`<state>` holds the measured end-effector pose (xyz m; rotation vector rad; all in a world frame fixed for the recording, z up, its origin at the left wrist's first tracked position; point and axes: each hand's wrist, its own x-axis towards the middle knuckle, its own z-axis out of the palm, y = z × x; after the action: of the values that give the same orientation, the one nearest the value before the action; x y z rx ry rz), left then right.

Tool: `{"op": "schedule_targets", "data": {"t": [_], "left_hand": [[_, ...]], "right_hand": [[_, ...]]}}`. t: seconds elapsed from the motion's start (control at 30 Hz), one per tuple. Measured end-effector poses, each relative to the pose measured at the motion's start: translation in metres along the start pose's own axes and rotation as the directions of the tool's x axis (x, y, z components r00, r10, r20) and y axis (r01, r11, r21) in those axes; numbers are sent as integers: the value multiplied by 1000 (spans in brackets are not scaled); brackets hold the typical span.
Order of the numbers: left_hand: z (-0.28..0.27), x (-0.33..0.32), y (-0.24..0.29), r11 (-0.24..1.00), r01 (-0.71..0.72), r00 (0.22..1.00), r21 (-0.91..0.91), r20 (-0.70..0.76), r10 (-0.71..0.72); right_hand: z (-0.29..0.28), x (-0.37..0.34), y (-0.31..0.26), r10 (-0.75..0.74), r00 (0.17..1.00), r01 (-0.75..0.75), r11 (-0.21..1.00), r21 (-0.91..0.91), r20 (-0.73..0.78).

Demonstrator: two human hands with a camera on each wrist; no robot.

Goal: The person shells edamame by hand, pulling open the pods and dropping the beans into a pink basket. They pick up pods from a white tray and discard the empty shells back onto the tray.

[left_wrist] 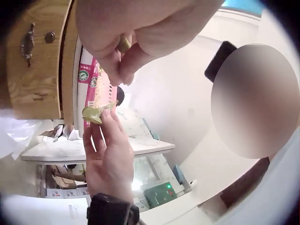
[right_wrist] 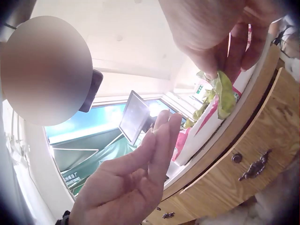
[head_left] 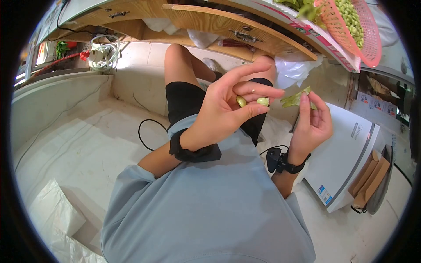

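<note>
In the head view, the left hand (head_left: pixel 217 107) holds a green bean (head_left: pixel 241 101) against its curled fingers, and a paler bean (head_left: pixel 263 101) lies between its thumb and fingertips. The right hand (head_left: pixel 313 127), just beside it, pinches a split green pod (head_left: pixel 294 100) between thumb and index finger. In the left wrist view a bean (left_wrist: pixel 124 44) shows within the left hand (left_wrist: pixel 145 28), and the pod (left_wrist: pixel 93 114) stands apart from it in the right hand (left_wrist: pixel 110 159). The right wrist view shows the pod (right_wrist: pixel 226 96) hanging from the right hand (right_wrist: pixel 211 33), above the left hand (right_wrist: pixel 129 183).
A pink basket (head_left: pixel 372 41) of green beans and leafy pods (head_left: pixel 302 6) sit on the surface at the upper right. Wooden drawers (head_left: pixel 210 28) face the seated person's knees. A white appliance (head_left: pixel 340 149) stands at the right, and plastic sheeting (head_left: pixel 57 210) lies at the lower left.
</note>
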<state>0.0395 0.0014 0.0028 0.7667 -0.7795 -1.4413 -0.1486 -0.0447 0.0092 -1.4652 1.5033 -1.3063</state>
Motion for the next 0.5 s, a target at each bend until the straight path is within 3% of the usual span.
{"op": "schedule_targets", "data": {"t": [0.2,0.3,0.5], "left_hand": [[8,9,5,994,3,1000,105,3,-4],[10,21,22,959,96,993,266,39,-111],[32,78,61,957,130,986,258,68,-153]], "right_hand": [[-7,-1,5,46,999,-46,998,-49,-10],[-17,1,11,20,1000,-21,994,-107,-12],[-39,6,27,-37,998,33,997,-74,-56]]}}
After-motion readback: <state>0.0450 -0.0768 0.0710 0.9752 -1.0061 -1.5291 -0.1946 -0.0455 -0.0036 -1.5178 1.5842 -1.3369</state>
